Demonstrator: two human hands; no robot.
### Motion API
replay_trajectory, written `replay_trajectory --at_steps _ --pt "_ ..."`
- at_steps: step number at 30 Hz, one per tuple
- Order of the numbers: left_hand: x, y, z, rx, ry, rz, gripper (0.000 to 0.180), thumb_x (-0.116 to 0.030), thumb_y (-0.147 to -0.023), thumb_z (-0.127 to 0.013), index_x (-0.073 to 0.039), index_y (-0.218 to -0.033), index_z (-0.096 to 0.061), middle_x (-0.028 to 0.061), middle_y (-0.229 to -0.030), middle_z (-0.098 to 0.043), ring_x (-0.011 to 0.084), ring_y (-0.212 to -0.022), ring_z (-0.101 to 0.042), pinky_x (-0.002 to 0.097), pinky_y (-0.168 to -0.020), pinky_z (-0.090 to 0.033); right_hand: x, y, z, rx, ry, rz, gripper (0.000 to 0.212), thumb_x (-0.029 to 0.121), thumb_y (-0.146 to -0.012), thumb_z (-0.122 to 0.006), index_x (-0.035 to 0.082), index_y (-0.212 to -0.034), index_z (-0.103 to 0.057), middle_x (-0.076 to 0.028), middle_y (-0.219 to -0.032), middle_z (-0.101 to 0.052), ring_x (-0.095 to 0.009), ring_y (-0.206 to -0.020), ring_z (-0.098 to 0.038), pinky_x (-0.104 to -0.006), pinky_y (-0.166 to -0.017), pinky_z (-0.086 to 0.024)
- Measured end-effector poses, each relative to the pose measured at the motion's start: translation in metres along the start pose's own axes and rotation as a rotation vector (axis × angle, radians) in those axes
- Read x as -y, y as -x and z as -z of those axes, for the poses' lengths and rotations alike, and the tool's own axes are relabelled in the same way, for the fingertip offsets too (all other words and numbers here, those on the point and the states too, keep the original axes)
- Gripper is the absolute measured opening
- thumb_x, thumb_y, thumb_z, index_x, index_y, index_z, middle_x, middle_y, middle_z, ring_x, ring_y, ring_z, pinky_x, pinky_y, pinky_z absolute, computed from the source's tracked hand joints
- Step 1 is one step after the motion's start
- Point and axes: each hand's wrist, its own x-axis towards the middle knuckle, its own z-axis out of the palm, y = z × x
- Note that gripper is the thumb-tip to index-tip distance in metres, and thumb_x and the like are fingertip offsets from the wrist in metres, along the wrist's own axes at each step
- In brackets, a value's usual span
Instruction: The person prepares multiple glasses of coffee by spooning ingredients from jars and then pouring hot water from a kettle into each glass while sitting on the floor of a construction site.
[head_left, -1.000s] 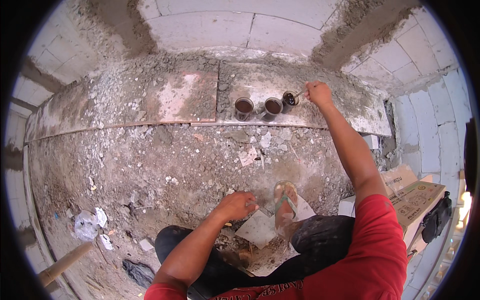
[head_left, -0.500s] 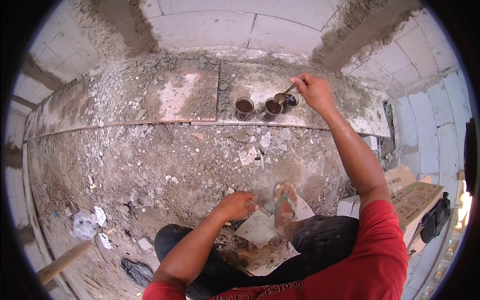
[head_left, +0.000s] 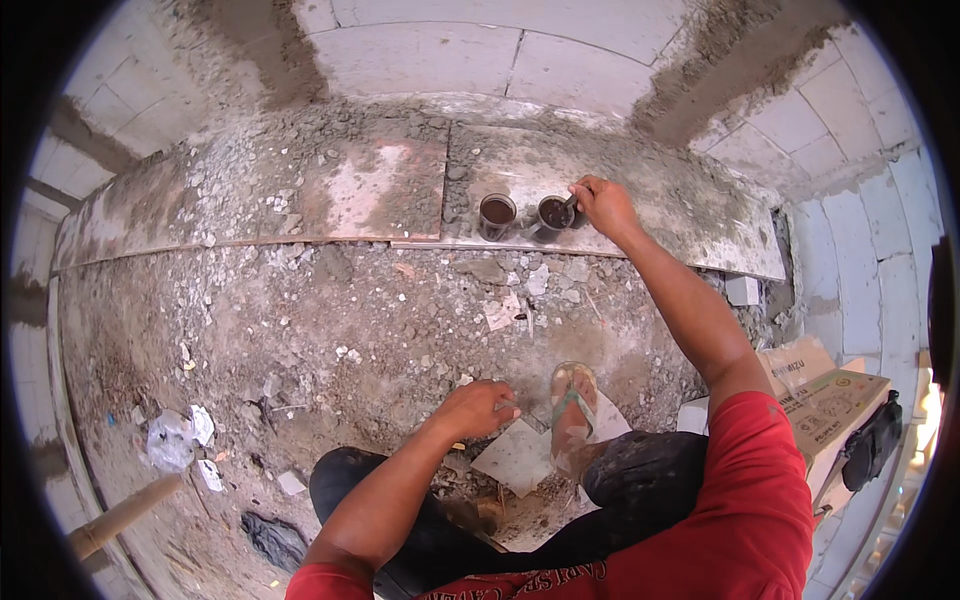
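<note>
My right hand (head_left: 607, 208) pinches a spoon (head_left: 571, 204) whose lower end is down in the dark drink of the middle cup (head_left: 549, 225). To its left on the board stands another clear cup (head_left: 496, 216) of brown drink, upright. A third cup (head_left: 579, 217) is mostly hidden behind my right hand and the middle cup. Low over the ground, beside my sandalled foot (head_left: 573, 405), my left hand (head_left: 474, 410) hangs with its fingers curled together; whether something small is in them is hidden.
The cups stand on a dirty board (head_left: 660, 225) along a block wall (head_left: 420, 60). Rubble and a torn paper scrap (head_left: 502, 312) litter the ground. White tiles (head_left: 513, 457) lie by my foot. Cardboard boxes (head_left: 825, 410) stand at right; a plastic bag (head_left: 170, 443) and a wooden pole (head_left: 125, 515) lie left.
My right hand has shifted slightly left and down, and the spoon has gone from above the middle cup's rim into its drink. My left hand stays where it was.
</note>
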Motion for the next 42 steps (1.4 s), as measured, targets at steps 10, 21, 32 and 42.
replay_trajectory --at_steps 10,21,32,42 --pt "-0.003 -0.001 -0.002 0.001 0.001 0.006 0.046 -0.042 -0.092 -0.068 -0.006 -0.120 -0.066 0.0158 -0.116 -0.070 0.0342 -0.109 -0.066 0.0436 -0.093 -0.052 -0.007 -0.006 -0.005 -0.017 0.084 -0.012 0.033 0.036 -0.098 -0.060 0.006 -0.096 -0.074 -0.008 -0.073 -0.073 -0.027 -0.074 -0.071 -0.0400 -0.072 -0.055" --pt "-0.003 0.003 0.002 -0.008 -0.006 0.016 0.047 -0.042 -0.092 -0.068 -0.006 -0.121 -0.066 0.0150 -0.117 -0.071 0.0334 -0.110 -0.066 0.0433 -0.093 -0.052 0.004 -0.009 -0.007 0.012 0.012 -0.007 0.032 0.034 -0.098 -0.060 0.005 -0.096 -0.073 -0.009 -0.074 -0.073 -0.027 -0.072 -0.071 -0.0401 -0.071 -0.055" --pt "-0.003 0.003 0.003 0.000 -0.019 0.024 0.046 -0.042 -0.092 -0.068 -0.006 -0.121 -0.066 0.0149 -0.117 -0.071 0.0339 -0.109 -0.066 0.0432 -0.093 -0.052 0.001 -0.010 -0.002 0.067 -0.048 0.000 0.031 0.034 -0.098 -0.062 0.005 -0.097 -0.074 -0.010 -0.072 -0.072 -0.026 -0.072 -0.071 -0.0393 -0.072 -0.055" --pt "-0.002 0.000 -0.001 -0.016 0.005 0.006 0.044 -0.040 -0.092 -0.069 -0.004 -0.117 -0.067 0.0172 -0.114 -0.071 0.0363 -0.108 -0.066 0.0439 -0.093 -0.052 0.014 0.001 0.005 0.206 -0.126 0.011 0.028 0.031 -0.098 -0.064 0.005 -0.098 -0.073 -0.008 -0.079 -0.073 -0.023 -0.071 -0.070 -0.0359 -0.069 -0.054"
